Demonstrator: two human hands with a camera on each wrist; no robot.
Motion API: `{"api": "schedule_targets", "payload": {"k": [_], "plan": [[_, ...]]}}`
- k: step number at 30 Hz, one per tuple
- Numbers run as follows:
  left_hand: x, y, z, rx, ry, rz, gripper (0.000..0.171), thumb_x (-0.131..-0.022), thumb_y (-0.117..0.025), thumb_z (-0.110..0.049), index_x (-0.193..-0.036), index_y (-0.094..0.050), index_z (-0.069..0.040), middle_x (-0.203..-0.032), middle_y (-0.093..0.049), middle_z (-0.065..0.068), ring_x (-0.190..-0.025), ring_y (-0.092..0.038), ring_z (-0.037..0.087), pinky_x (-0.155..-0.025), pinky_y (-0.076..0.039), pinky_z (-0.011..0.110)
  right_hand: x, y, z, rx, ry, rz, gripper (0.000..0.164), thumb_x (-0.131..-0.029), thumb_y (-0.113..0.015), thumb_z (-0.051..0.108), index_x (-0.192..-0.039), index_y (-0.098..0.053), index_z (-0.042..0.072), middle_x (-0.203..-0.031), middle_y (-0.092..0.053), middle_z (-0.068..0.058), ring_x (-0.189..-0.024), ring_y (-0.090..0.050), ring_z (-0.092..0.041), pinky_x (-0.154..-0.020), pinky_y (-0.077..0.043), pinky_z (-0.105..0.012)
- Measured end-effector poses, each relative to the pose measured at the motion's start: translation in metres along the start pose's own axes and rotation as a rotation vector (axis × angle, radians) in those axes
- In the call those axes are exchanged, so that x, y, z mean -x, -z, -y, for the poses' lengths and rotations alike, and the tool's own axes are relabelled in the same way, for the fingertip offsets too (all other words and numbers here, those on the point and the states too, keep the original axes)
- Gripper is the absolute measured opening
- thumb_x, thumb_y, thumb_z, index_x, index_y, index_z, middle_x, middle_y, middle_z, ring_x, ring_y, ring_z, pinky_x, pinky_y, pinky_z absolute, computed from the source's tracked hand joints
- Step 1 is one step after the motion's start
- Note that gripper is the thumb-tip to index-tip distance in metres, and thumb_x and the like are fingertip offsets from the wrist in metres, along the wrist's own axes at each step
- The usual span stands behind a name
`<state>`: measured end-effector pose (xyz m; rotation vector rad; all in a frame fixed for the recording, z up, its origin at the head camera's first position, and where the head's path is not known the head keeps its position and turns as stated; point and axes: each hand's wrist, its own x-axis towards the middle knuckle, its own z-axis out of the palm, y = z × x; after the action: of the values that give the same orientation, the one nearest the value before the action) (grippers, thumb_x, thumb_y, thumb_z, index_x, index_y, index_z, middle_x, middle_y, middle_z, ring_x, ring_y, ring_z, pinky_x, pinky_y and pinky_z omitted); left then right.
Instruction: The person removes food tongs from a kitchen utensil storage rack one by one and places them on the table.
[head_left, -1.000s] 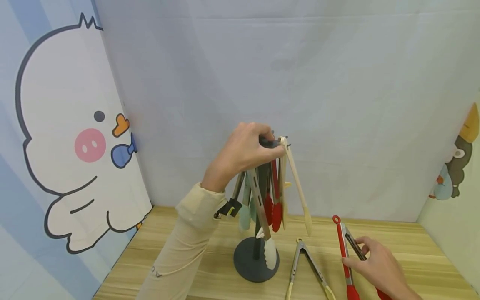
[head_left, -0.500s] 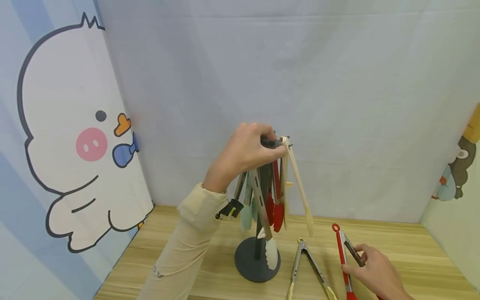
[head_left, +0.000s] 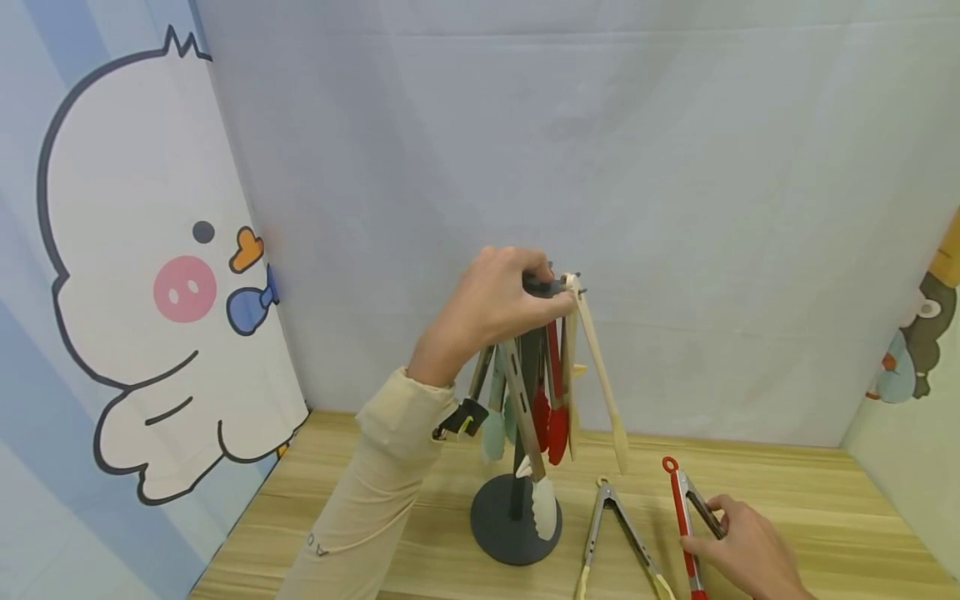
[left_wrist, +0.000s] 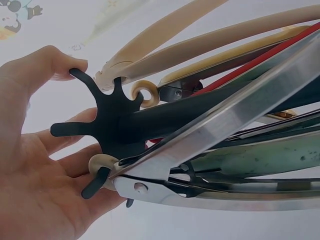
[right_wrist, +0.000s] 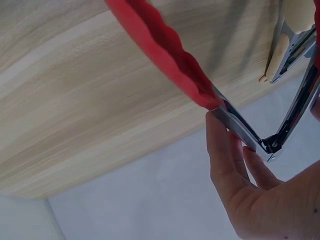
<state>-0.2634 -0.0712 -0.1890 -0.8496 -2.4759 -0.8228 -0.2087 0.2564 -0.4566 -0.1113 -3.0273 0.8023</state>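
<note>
My left hand (head_left: 498, 300) holds the hooked top of a dark utensil stand. In the left wrist view the thumb lies at one prong of the black hook head (left_wrist: 112, 117), with fingers behind it. Several tongs hang from the prongs: cream tongs (head_left: 600, 367) at the right, red-tipped tongs (head_left: 557, 429), mint-tipped tongs (head_left: 493, 429) and white-tipped steel tongs (head_left: 543, 508) in front. Low at the right, my right hand (head_left: 750, 546) grips spread red tongs (head_left: 682, 517), ring end pointing away. The right wrist view shows fingers along a steel arm near the scalloped red tip (right_wrist: 175, 65).
Yellow-tipped tongs (head_left: 618, 521) lie spread on the wooden table (head_left: 840, 517), between the stand's round base (head_left: 495, 533) and the red tongs. A grey-white cloth backdrop (head_left: 712, 208) rises behind, and a cartoon-printed panel (head_left: 112, 250) stands at the left.
The right hand and the red tongs have shifted down in the head view, toward the near side. The left hand keeps its hold on the stand's top.
</note>
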Motion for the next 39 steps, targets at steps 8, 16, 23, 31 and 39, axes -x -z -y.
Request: {"api": "schedule_targets", "payload": {"k": [8,16,23,31,39], "plan": [[0.000,-0.001,-0.001,0.010,-0.003,-0.003,0.018,-0.083,-0.064,-0.030,-0.081,-0.067,-0.012,-0.078,-0.064,-0.002,-0.063,-0.055,0.012,-0.058,-0.044,0.025,-0.003,-0.009,-0.001,0.012,0.001,0.011,0.060,-0.069,-0.079,0.045,-0.104,-0.060,0.000,-0.067,-0.049,-0.001,-0.060,-0.044,-0.017,-0.049,-0.034,-0.031],[-0.001,-0.002,-0.001,0.007,-0.005,-0.004,0.018,-0.083,-0.063,-0.030,-0.082,-0.067,-0.012,-0.079,-0.064,-0.002,-0.064,-0.056,0.012,-0.059,-0.044,0.025,-0.007,-0.018,0.004,0.066,-0.011,0.022,0.062,-0.068,-0.079,0.045,-0.105,-0.060,-0.002,-0.066,-0.044,-0.001,-0.060,-0.042,-0.017,-0.049,-0.032,-0.031],[-0.001,-0.003,-0.001,0.005,-0.018,-0.016,0.017,-0.083,-0.063,-0.028,-0.081,-0.067,-0.012,-0.077,-0.064,-0.002,-0.062,-0.055,0.012,-0.059,-0.044,0.025,-0.008,-0.024,0.007,0.089,-0.036,0.018,0.063,-0.068,-0.078,0.047,-0.106,-0.060,0.000,-0.069,-0.047,-0.001,-0.063,-0.044,-0.018,-0.049,-0.033,-0.031],[-0.001,-0.002,-0.001,0.009,-0.012,-0.017,0.017,-0.083,-0.063,-0.030,-0.082,-0.067,-0.013,-0.079,-0.064,-0.002,-0.064,-0.056,0.011,-0.059,-0.045,0.025,-0.007,-0.028,0.011,0.074,-0.059,0.043,0.068,-0.068,-0.076,0.055,-0.103,-0.060,0.000,-0.070,-0.054,0.001,-0.064,-0.050,-0.017,-0.052,-0.037,-0.034],[0.000,-0.003,0.000,0.011,-0.024,-0.023,0.017,-0.083,-0.064,-0.028,-0.081,-0.067,-0.012,-0.077,-0.064,-0.001,-0.063,-0.055,0.011,-0.059,-0.045,0.025,-0.008,-0.033,0.015,0.063,-0.042,0.031,0.061,-0.069,-0.076,0.052,-0.101,-0.061,0.002,-0.072,-0.055,0.001,-0.067,-0.053,-0.018,-0.054,-0.039,-0.035]]}}
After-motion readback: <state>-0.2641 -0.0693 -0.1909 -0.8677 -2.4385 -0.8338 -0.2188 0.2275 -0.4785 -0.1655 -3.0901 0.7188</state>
